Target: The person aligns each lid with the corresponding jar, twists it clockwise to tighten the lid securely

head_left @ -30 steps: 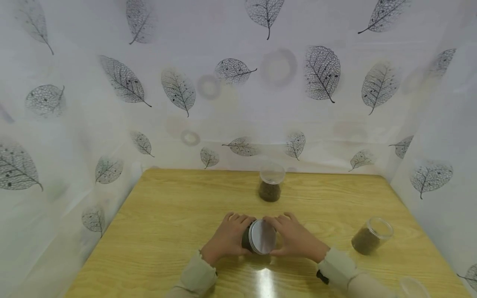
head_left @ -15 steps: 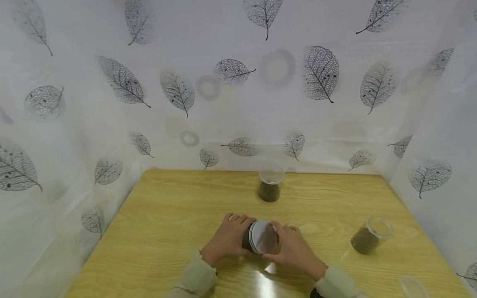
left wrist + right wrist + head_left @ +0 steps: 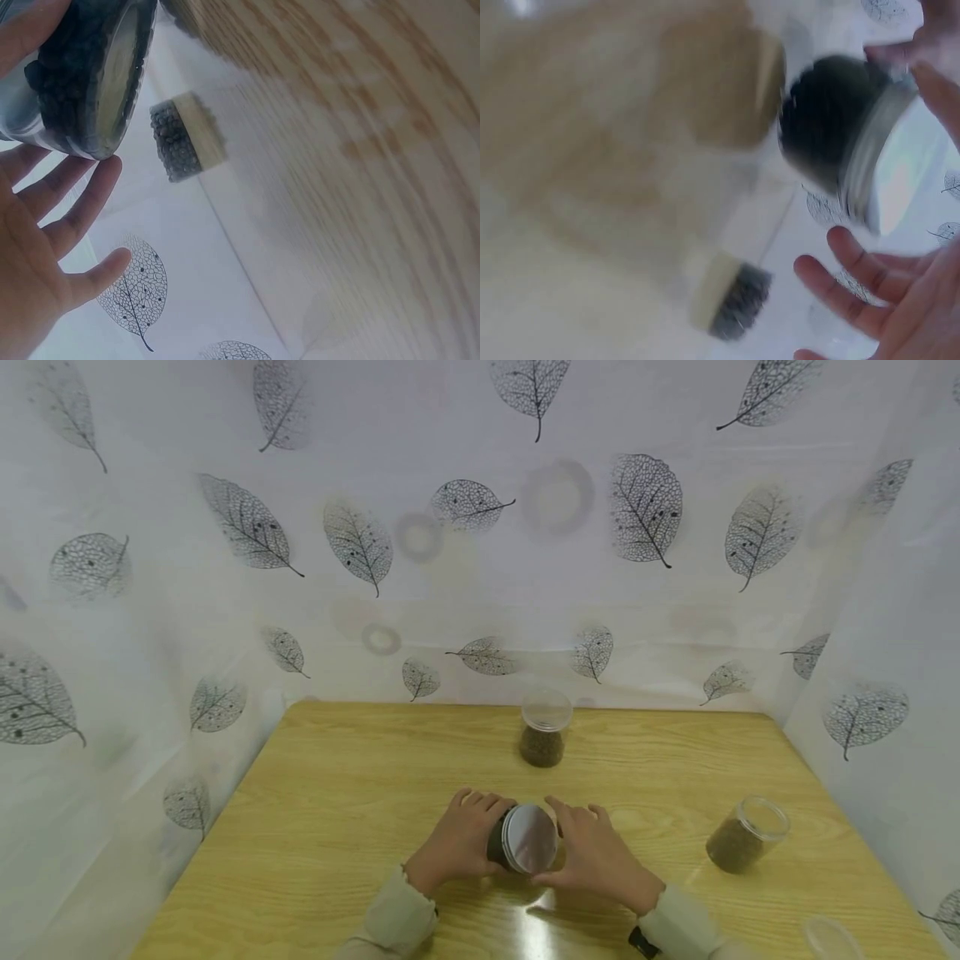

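Note:
My left hand (image 3: 462, 839) grips a clear jar (image 3: 75, 82) filled with dark, bean-like pieces, thumb on its near side and fingers on its far side. A silver lid (image 3: 529, 838) caps the jar, which tilts with the lid facing right. My right hand (image 3: 592, 856) is spread around the lid. Its thumb is right at the lid's near edge. In the right wrist view, the other fingers (image 3: 859, 289) stand relaxed, apart from the metal.
Behind the hands stands a clear jar (image 3: 543, 739) part-filled with dark pieces. Another such jar (image 3: 744, 835) stands on the right of the wooden table (image 3: 360, 760). A clear round rim (image 3: 832, 939) shows at the bottom right. Leaf-printed sheeting (image 3: 480, 577) encloses the table.
My right hand has turned about the lid, then turned partly back with its fingers spreading off the lid's edge. The left hand and the jar have stayed in place.

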`<state>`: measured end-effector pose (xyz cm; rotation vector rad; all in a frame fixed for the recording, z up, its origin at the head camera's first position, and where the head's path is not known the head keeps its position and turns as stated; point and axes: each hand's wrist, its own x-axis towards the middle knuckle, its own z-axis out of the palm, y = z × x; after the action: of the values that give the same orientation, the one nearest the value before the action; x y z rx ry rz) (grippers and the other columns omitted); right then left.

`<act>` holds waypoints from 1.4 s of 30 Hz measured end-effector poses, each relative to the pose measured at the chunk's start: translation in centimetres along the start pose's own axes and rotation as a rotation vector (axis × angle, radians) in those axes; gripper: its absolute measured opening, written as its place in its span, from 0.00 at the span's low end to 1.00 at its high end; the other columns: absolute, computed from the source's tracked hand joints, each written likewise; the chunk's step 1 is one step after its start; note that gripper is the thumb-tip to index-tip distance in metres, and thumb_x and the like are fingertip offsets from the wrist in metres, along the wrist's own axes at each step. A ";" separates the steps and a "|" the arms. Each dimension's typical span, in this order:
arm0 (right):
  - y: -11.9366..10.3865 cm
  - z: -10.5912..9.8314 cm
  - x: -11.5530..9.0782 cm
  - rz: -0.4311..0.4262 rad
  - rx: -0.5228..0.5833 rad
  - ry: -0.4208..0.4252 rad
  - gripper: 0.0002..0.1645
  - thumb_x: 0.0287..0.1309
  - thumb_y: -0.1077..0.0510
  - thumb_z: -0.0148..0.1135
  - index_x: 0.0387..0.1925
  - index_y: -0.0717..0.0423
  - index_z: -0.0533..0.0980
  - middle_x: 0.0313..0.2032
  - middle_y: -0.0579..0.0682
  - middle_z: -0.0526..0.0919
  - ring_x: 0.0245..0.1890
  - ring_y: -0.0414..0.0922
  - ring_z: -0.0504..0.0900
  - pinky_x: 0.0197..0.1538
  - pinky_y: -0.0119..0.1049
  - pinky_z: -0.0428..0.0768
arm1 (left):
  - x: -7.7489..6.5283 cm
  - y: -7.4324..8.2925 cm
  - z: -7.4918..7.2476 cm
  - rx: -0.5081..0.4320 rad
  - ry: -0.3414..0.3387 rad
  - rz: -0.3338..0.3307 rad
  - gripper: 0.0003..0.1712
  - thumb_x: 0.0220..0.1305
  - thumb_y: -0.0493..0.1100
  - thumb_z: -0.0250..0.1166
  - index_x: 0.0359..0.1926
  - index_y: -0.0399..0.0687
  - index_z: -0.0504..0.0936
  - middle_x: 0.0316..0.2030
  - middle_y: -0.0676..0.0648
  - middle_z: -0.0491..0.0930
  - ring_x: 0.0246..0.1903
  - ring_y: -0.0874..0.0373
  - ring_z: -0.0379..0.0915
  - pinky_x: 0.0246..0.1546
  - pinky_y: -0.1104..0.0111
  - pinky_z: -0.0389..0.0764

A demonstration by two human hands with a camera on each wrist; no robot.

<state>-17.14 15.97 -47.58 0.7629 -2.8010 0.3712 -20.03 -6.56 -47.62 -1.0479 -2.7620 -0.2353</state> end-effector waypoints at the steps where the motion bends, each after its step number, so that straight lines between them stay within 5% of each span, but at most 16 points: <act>1: 0.3 -0.3 0.2 -0.042 -0.038 0.002 0.66 0.24 0.28 0.73 0.62 0.61 0.63 0.36 0.47 0.82 0.39 0.45 0.81 0.54 0.58 0.71 | 0.0 0.0 0.0 0.000 -0.003 -0.002 0.53 0.29 0.65 0.78 0.60 0.58 0.69 0.53 0.55 0.76 0.51 0.57 0.72 0.60 0.52 0.68; 9: 1.9 -1.8 2.3 -0.354 -0.227 -0.032 0.66 0.23 0.31 0.75 0.66 0.54 0.61 0.46 0.48 0.80 0.47 0.48 0.78 0.58 0.61 0.68 | 0.1 0.0 0.0 0.005 -0.025 -0.011 0.53 0.29 0.66 0.77 0.60 0.56 0.69 0.54 0.55 0.76 0.52 0.57 0.72 0.61 0.52 0.68; 18: 2.1 -1.8 3.1 -0.474 -0.244 -0.015 0.62 0.23 0.32 0.76 0.63 0.51 0.64 0.43 0.46 0.79 0.46 0.46 0.78 0.57 0.60 0.70 | 0.1 0.0 -0.1 0.013 -0.037 -0.006 0.53 0.32 0.67 0.76 0.61 0.55 0.68 0.54 0.54 0.75 0.52 0.57 0.72 0.61 0.53 0.68; 26: 2.3 -1.4 3.0 -0.481 -0.280 0.015 0.58 0.24 0.30 0.74 0.60 0.52 0.67 0.43 0.46 0.79 0.44 0.45 0.78 0.56 0.58 0.71 | 0.0 -0.1 0.1 0.022 -0.033 -0.003 0.53 0.32 0.68 0.75 0.61 0.56 0.68 0.53 0.55 0.75 0.52 0.57 0.72 0.59 0.53 0.69; 42: 1.9 -0.6 1.7 -0.348 -0.170 0.043 0.58 0.24 0.31 0.74 0.58 0.54 0.68 0.44 0.46 0.83 0.44 0.45 0.79 0.57 0.61 0.69 | -0.1 0.0 0.2 0.045 0.003 0.007 0.52 0.31 0.67 0.76 0.59 0.56 0.69 0.52 0.55 0.76 0.50 0.57 0.73 0.58 0.53 0.70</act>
<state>-19.52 16.92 -46.87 1.1565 -2.5504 0.0863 -20.02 -6.57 -47.88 -1.0446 -2.7472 -0.1727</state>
